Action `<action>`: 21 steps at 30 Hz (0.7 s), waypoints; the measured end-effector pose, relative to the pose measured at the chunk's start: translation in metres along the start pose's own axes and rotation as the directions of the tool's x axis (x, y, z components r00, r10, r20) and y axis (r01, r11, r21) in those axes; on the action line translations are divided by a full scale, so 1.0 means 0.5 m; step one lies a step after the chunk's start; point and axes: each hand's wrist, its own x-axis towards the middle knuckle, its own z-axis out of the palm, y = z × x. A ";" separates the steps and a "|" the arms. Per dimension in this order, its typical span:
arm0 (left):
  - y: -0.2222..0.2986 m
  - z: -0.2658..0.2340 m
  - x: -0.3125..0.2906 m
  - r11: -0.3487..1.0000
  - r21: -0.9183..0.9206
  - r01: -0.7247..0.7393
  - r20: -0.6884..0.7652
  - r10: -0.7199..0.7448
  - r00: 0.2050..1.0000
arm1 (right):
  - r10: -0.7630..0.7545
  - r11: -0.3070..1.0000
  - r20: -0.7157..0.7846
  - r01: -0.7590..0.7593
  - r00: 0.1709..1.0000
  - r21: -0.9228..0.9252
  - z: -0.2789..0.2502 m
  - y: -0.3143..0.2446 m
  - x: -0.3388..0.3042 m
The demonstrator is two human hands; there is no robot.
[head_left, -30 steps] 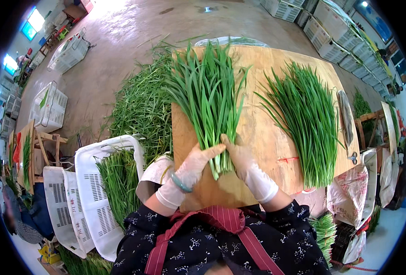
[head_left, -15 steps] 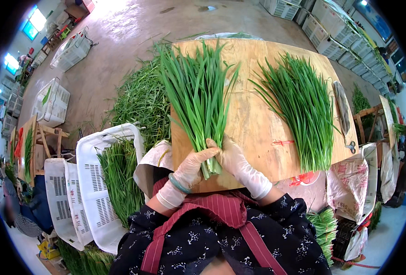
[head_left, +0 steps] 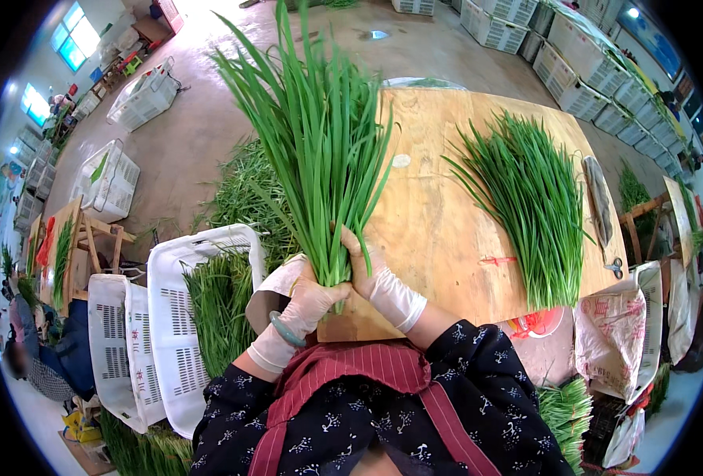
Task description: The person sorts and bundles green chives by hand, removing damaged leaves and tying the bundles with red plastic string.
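Both my gloved hands grip the base of a thick bunch of long green chives (head_left: 320,151), held upright above the near edge of a wooden table (head_left: 447,230). My left hand (head_left: 308,305), with a green bangle at the wrist, wraps the stems from the left. My right hand (head_left: 371,278) clasps them from the right. A second pile of chives (head_left: 534,206) lies flat on the right half of the table.
A white slatted crate (head_left: 169,317) with more chives stands at my left, next to a loose heap of greens (head_left: 248,190) on the floor. Printed sacks (head_left: 613,333) hang at the table's right. Stacked white crates (head_left: 574,47) line the far wall.
The bunch has been lifted from lying on the table to standing upright in both hands, its leaf tips now pointing up and away.
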 end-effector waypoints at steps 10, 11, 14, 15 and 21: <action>0.030 -0.240 -0.049 0.011 0.983 -0.183 0.150 0.524 0.838 | -0.040 0.962 -0.029 0.046 0.999 0.269 -0.005 -0.066 0.103; 0.027 -0.268 -0.060 -0.066 0.982 -0.176 0.182 0.553 0.813 | -0.063 0.953 -0.026 0.068 0.998 0.294 -0.011 -0.078 0.108; 0.039 -0.305 -0.091 -0.089 0.982 -0.167 0.185 0.636 0.749 | -0.161 0.930 -0.020 0.159 0.987 0.332 -0.032 -0.129 0.108; 0.052 -0.304 -0.084 -0.103 0.978 -0.179 0.202 0.654 0.729 | -0.220 0.920 -0.029 0.218 0.975 0.325 -0.043 -0.175 0.088; 0.031 -0.369 -0.138 -0.060 0.991 -0.118 0.121 0.760 0.639 | -0.337 0.941 0.037 0.338 0.941 0.000 -0.135 -0.263 0.059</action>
